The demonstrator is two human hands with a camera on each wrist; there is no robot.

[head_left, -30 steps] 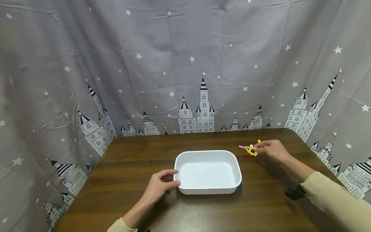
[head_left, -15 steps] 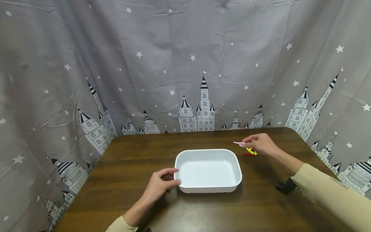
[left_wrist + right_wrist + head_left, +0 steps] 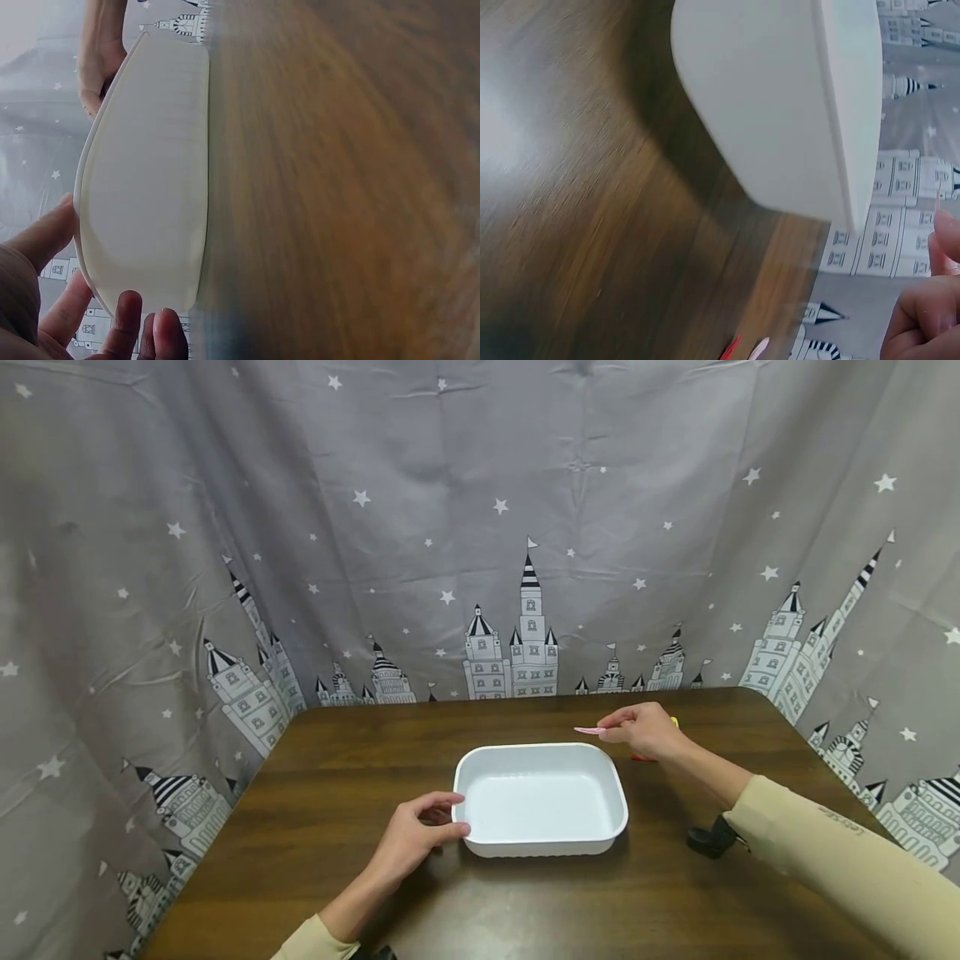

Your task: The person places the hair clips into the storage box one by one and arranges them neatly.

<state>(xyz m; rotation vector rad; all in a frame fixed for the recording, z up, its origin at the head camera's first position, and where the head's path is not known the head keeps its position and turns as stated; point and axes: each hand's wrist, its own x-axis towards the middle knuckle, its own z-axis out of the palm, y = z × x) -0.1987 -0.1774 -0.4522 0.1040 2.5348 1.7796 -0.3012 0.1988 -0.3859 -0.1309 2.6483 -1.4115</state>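
Note:
A white rectangular plastic tray (image 3: 538,850) stands on the wooden table. My left hand (image 3: 416,835) holds its left end, thumb and forefinger at the rim; the left wrist view shows the other fingers by the tray's outer wall (image 3: 146,172). Above the table, just beyond the tray's back right corner, my right hand (image 3: 647,731) pinches a slim pink hair clip (image 3: 588,730) between thumb and fingertips. Behind that hand, bits of a red clip (image 3: 642,758) and a yellow clip (image 3: 675,722) show. The hand covers most of that small pile.
Low in the right wrist view lie a red clip (image 3: 730,347) and a pale pink clip (image 3: 759,349) on the table (image 3: 615,247). A grey curtain (image 3: 420,568) printed with castles and stars hangs behind the table's back edge. A black strap (image 3: 708,842) hangs at the right wrist.
My right hand has lifted the pink hair clip from the pile and moved left with it, toward the tray's back edge. The left hand and tray keep their place.

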